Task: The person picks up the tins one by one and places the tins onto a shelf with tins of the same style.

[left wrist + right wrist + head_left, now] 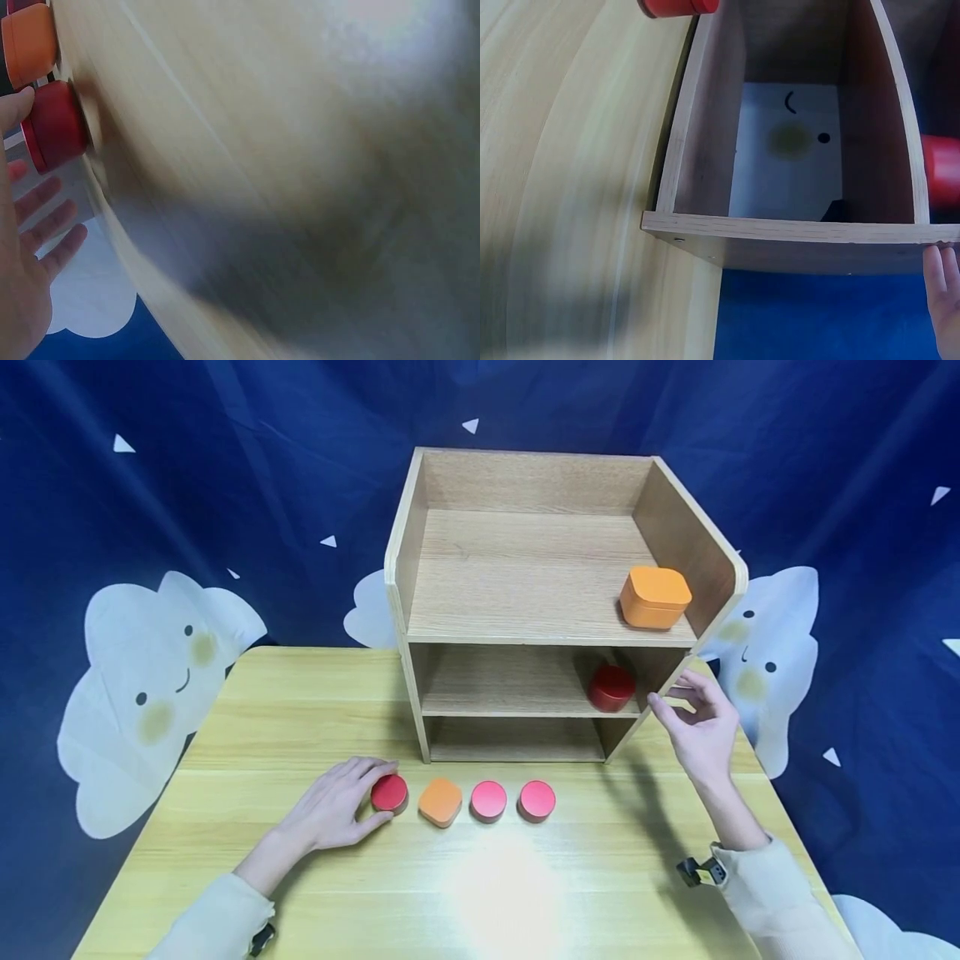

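Note:
At the left end of a row on the table, a dark red round tin stands by my left hand. Thumb and index finger reach to either side of it. In the left wrist view the thumb tip is right at the tin, while the other fingers are spread and relaxed. My right hand is beside the wooden shelf's right side panel, fingers loosely bent. In the right wrist view, fingertips are right at the panel's edge. A red tin sits inside the middle compartment near this hand.
An orange rounded-square tin and two pinkish-red round tins, one and another, continue the row before the shelf. An orange box sits on the shelf's top level, at right. Behind hangs a blue curtain with clouds.

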### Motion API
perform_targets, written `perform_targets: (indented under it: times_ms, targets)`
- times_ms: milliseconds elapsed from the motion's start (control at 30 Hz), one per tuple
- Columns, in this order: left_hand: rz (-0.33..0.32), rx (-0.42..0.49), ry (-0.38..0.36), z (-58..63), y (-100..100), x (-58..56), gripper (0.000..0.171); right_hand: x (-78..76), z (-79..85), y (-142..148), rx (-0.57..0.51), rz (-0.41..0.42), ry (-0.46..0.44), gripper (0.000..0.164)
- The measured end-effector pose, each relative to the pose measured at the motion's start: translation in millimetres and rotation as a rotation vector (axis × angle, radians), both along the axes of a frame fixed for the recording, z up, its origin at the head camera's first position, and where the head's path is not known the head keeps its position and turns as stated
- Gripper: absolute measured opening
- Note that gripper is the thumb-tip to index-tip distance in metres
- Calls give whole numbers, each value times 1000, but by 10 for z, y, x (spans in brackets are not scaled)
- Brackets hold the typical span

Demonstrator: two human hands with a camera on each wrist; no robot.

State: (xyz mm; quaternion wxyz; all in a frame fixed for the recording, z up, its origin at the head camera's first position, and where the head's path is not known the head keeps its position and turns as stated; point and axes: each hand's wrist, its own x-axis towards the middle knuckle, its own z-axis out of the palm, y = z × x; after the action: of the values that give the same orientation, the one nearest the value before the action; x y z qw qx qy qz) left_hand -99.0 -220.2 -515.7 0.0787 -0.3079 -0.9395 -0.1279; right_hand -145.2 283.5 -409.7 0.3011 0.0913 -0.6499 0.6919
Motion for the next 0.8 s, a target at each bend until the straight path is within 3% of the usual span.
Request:
perform_targets:
  times_ms: [800]
  targets:
    - [-2,12,29,-6,1,8,53,-6,0,-23,-19,-9,7,44]
